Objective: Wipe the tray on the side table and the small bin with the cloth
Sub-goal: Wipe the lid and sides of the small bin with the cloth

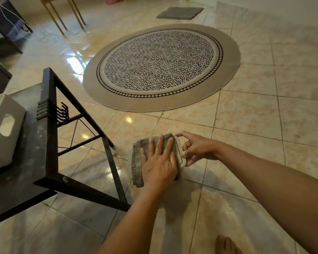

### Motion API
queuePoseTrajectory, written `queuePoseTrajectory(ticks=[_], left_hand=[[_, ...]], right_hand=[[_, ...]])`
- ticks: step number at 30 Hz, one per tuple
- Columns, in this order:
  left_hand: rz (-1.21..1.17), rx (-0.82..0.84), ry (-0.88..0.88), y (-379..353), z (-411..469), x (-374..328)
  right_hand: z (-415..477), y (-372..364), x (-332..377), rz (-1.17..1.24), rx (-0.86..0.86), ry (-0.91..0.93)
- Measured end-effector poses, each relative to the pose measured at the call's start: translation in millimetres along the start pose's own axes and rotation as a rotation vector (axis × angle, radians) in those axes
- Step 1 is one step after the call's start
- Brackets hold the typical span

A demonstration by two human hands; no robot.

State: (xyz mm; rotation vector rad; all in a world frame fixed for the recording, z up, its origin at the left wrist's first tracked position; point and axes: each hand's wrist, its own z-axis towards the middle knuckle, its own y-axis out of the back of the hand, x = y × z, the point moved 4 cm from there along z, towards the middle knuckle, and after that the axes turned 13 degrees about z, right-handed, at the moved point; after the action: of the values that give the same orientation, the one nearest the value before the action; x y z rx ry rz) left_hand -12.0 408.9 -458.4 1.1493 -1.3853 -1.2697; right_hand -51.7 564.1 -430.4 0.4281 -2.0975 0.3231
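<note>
From the head view, the left hand [159, 163] lies flat on the grey cloth [137, 167], its fingers [159, 143] spread and stretched out straight, pressing the folded cloth down over the top of the small bin [180, 151]. Nothing is gripped there; the palm and fingers simply bear on the cloth. The cloth hangs over the bin on the side away from the right hand, its folded edges showing beyond the left thumb.

Just beside those fingertips, the right hand [195, 148] pinches the bin's pale rim: the forefinger curls over the far corner, the thumb and other fingers close on the near edge. Only a strip of the bin shows between the two hands; the rest is under the cloth. The bin stands on the tiled floor [264, 125].

To the outside of the left hand stands the black-framed desk [50, 143], with a pale box [2, 132] with a cut-out handle on it; I cannot tell whether that is the tray. Beyond both sets of fingers lies a round patterned rug [160, 65]. Near the right forearm, a bare foot [227, 243] rests on the floor.
</note>
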Motion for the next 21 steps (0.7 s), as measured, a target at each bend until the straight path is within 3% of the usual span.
queuePoseTrajectory(ticks=[3, 7, 11, 15, 19, 21], left_hand=[[-0.035, 0.003, 0.030, -2, -3, 10], [-0.004, -0.029, -0.146, -3, -14, -8], [-0.020, -0.008, -0.069, 6, 5, -1], [0.002, -0.006, -0.171, 3, -3, -6], [-0.020, -0.005, -0.059, 4, 9, 2], [-0.010, -0.003, -0.107, 1, 7, -6]], right_hand=[[0, 1, -1, 0.006, -0.006, -0.004], [0, 3, -2, 0.017, 0.011, -0.015], [0, 1, -2, 0.005, -0.008, -0.007], [-1, 3, -2, 0.011, 0.008, -0.011], [1, 2, -1, -0.001, -0.008, -0.002], [0, 2, -3, 0.000, -0.012, -0.004]])
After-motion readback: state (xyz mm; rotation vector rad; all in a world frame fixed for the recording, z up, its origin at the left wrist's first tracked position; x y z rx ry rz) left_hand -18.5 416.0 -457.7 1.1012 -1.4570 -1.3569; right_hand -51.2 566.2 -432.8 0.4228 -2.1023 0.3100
